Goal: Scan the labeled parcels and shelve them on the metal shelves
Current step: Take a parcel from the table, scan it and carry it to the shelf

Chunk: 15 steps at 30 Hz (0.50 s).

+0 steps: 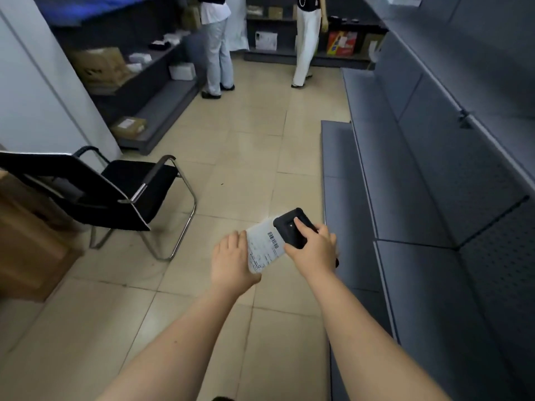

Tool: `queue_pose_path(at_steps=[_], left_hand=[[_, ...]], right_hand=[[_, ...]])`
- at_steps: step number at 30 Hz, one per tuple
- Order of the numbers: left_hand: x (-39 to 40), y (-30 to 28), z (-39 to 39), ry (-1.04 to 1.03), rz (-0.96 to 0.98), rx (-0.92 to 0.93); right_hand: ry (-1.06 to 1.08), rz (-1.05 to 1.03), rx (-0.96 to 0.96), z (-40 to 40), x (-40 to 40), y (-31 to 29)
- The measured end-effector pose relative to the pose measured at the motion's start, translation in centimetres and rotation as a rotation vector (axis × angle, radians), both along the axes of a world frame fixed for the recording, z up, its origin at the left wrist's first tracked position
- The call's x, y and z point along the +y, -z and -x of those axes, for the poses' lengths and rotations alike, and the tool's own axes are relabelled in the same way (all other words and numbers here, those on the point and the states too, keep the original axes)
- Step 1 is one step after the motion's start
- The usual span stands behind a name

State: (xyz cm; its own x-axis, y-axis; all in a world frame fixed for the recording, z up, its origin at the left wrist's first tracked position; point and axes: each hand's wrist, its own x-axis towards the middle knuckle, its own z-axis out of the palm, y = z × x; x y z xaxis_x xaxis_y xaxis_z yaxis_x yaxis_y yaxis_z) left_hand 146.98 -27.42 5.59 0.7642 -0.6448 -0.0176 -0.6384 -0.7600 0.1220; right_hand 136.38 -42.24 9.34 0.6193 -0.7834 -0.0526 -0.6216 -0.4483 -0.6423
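While the left hand point(231, 261) grips the flat white labeled parcel point(265, 246) over the tiled floor, the right hand point(314, 247) grasps the black handheld scanner point(292, 231) above its barcode: scan step. Next, I'd judge: shelve on the grey metal shelves point(428, 175), right.

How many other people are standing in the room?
2. One person stands by the left shelves; another person stands before the far shelves. Only their bodies and legs show; others may be hidden.
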Motion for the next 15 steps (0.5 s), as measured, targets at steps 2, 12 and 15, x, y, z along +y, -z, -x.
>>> queue_pose_path(at_steps=[2, 12, 15], left_hand=[[-2.7, -0.3, -3.9, 0.017, 0.002, -0.012], [-19.4, -2.7, -30.2, 0.066, 0.163, -0.084], [-24.7, -4.0, -37.7, 0.133, 0.152, -0.079]], right_hand=[[-0.017, 0.016, -0.003, -3.8, -2.3, 0.1], [0.073, 0.056, 0.011, -28.3, -16.8, -0.8], [0.117, 0.04, -0.002, -35.6, -21.3, -2.2]])
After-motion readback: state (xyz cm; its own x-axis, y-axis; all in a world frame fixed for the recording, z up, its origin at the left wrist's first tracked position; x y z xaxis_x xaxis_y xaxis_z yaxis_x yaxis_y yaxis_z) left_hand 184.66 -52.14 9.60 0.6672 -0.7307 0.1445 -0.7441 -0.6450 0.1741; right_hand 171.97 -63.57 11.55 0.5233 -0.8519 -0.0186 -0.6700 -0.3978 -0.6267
